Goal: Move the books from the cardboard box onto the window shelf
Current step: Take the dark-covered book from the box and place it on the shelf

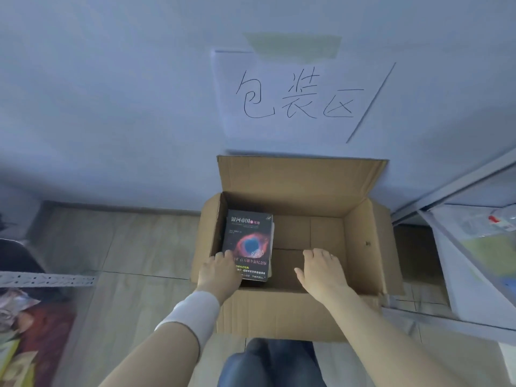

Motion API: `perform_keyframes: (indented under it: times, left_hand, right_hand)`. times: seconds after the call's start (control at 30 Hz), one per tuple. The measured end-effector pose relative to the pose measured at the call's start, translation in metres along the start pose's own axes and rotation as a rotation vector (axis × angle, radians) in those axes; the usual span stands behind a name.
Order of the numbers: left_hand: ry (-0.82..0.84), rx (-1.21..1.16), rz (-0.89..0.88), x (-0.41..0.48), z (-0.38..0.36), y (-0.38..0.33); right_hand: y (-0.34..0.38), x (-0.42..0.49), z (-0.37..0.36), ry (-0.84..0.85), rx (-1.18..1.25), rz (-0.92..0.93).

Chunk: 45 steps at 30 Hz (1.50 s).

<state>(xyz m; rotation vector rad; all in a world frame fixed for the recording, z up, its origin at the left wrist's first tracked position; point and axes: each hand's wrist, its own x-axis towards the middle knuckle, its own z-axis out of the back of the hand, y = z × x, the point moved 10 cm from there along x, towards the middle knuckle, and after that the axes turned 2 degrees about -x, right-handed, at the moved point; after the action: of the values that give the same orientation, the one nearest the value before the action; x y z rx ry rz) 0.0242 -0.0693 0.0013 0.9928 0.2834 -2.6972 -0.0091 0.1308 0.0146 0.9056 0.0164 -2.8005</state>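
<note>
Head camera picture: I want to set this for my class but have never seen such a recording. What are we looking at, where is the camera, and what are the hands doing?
The camera sits on a person's head, looking down at their own two bare hands; there is no machine. An open cardboard box stands on the floor against a wall with a handwritten paper sign. Inside, at the left, lies a dark book, apparently on top of others. The left hand rests on the book's near corner; a firm grip is not visible. The right hand reaches into the bare part of the box, open and holding nothing.
</note>
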Motion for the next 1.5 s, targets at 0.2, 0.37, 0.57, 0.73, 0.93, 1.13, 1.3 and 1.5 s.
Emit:
perform_keyframes:
  times: [0.2, 0.37, 0.57, 0.73, 0.93, 1.13, 1.3, 1.5]
  left_hand:
    - [0.039, -0.426, 0.183, 0.096, -0.028, 0.023]
    - [0.039, -0.585, 0.312, 0.171, -0.054, 0.039]
    - [0.085, -0.647, 0.388, 0.206, -0.081, 0.051]
    - [0.091, -0.759, 0.449, 0.214, -0.082, 0.053]
    - [0.165, -0.828, 0.471, 0.218, -0.087, 0.056]
    - [0.17, -0.873, 0.474, 0.215, -0.089, 0.053]
    - [0.159, -0.879, 0.485, 0.21, -0.09, 0.055]
    - [0.261, -0.879, 0.418, 0.212, -0.092, 0.042]
  right_hand:
    - [0.02, 0.07, -0.094, 0.22, 0.409, -0.049]
    - [0.027, 0.127, -0.166, 0.346, 0.889, -0.268]
    - [0.033, 0.152, -0.208, 0.358, 1.105, -0.341]
    - [0.036, 0.156, -0.213, 0.352, 1.241, -0.351]
    - [0.037, 0.157, -0.221, 0.391, 1.413, -0.404]
    - [0.032, 0.155, -0.23, 0.443, 1.526, -0.419]
    - [0.027, 0.153, -0.228, 0.467, 1.549, -0.393]
    - [0.018, 0.15, -0.228, 0.557, 1.592, -0.388]
